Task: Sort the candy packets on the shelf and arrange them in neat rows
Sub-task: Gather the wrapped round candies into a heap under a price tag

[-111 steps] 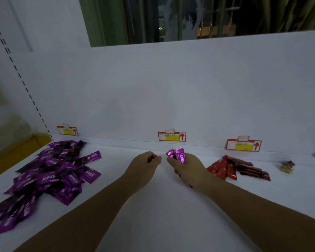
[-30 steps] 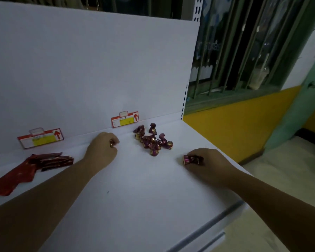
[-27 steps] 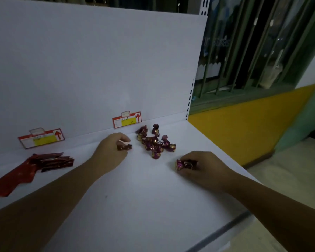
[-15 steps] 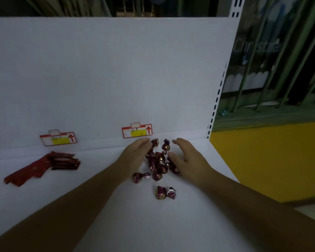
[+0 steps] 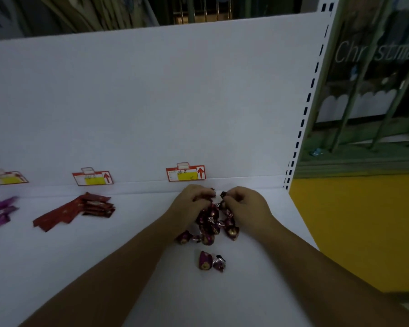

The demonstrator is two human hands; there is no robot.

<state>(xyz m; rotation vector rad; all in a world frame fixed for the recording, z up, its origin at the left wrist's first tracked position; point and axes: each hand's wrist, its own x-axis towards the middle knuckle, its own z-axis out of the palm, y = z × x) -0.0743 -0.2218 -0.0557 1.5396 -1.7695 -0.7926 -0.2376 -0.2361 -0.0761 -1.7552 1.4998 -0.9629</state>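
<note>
Candy packets [image 5: 210, 223] lie heaped before the price tag [image 5: 185, 172]; left hand [image 5: 191, 205] and right hand [image 5: 244, 206] curl round the heap, each gripping some; two loose packets [image 5: 210, 260] lie farther from the tag.

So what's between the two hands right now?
The heap of maroon wrapped candies sits between the left hand and right hand, seen in the head view.
</note>
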